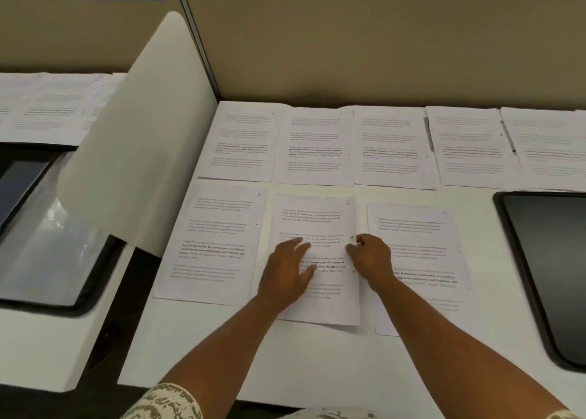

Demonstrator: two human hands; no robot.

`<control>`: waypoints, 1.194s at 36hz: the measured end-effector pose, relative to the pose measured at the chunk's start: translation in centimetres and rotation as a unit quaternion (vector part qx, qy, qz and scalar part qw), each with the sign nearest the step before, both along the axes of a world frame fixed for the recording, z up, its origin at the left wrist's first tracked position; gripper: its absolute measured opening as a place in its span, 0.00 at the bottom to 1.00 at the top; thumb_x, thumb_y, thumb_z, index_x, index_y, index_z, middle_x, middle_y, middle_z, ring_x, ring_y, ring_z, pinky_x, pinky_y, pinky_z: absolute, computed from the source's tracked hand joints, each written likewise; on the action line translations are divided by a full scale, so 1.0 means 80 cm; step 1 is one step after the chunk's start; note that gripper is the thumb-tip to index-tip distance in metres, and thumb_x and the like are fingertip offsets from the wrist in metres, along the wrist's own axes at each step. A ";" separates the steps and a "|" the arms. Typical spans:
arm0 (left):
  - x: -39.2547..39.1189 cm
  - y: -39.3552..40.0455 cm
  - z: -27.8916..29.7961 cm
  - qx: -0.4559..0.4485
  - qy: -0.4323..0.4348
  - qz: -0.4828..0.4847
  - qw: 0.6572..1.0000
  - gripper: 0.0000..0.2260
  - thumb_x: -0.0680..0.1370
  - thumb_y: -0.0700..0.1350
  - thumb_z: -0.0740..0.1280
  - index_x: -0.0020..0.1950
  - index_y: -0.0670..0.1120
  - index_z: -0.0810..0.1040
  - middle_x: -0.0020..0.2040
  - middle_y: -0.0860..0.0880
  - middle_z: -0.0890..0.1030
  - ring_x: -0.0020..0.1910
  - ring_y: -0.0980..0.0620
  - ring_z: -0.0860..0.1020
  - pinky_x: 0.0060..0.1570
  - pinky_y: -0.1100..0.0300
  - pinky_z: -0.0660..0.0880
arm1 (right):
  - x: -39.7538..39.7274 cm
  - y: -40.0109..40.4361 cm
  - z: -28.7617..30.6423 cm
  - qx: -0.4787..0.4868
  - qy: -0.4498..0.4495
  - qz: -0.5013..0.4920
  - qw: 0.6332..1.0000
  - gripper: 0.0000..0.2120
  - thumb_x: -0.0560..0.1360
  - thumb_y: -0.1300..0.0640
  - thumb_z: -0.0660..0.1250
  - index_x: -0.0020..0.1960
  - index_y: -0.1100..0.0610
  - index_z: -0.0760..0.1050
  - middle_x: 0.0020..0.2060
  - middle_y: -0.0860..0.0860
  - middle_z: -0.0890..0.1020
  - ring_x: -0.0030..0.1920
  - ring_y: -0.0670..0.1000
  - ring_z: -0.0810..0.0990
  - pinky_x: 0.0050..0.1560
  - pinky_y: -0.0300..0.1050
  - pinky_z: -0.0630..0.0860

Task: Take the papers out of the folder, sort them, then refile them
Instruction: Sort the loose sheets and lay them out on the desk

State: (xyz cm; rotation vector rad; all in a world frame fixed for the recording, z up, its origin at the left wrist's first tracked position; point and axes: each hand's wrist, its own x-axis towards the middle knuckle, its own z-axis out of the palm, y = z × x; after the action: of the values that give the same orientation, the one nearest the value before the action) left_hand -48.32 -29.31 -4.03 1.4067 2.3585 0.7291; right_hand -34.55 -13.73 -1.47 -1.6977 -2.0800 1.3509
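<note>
Head-worn view, steeply down, close.

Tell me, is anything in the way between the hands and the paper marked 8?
No. The left hand already lies flat on the page marked 8, and the right hand pinches its right edge. Nothing sits on top of that page.

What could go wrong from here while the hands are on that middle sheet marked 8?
1. The left hand lies flat on the sheet marked 8 while the right hand pinches its right edge; lifting against that press might crease it.
2. The sheet marked 7 and the right-hand sheet lie close beside it, so a sideways drag may shift them and upset the order.
</note>
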 end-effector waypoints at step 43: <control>0.022 0.037 -0.013 -0.048 0.008 -0.005 0.999 0.25 0.77 0.54 0.71 0.72 0.47 0.72 0.73 0.47 0.70 0.76 0.45 0.62 0.75 0.49 0.62 | 0.133 0.044 -0.017 0.164 -0.141 0.147 0.965 0.24 0.81 0.50 0.63 0.75 0.56 0.69 0.77 0.58 0.66 0.76 0.61 0.63 0.75 0.57 0.63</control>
State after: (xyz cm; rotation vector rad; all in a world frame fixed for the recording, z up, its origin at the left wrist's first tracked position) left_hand -46.58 -26.32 -5.08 1.3884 2.3627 0.5954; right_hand -23.92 -10.19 -2.86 -1.5607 -2.6232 0.7892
